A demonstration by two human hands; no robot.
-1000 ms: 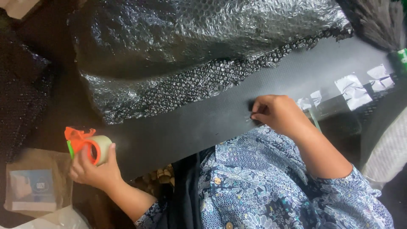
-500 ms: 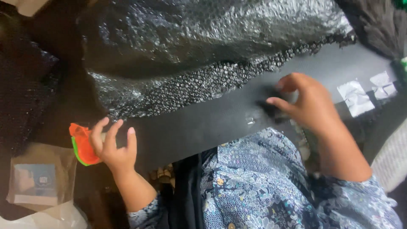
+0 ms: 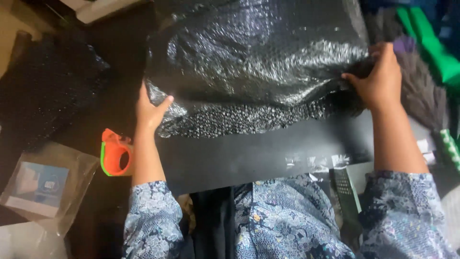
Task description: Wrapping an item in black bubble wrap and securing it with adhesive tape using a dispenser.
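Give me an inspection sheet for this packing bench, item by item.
Surface: dark tabletop, strips of clear tape stuck near its front edge.
Job's things: black bubble wrap bundle, held at both ends.
Clutter: orange tape dispenser lying left; clear pouch with blue card; green items at right.
Grippers: left hand pressing the bundle's left end; right hand gripping its right edge.
Cables: nothing seen.
Surroundings: more black bubble wrap at left.

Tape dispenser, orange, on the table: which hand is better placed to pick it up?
Probably the left. The left hand rests on the near-left edge of the bubble-wrapped bundle, with the tape dispenser just beside its forearm. The right hand grips the bundle's far right edge, across the table.
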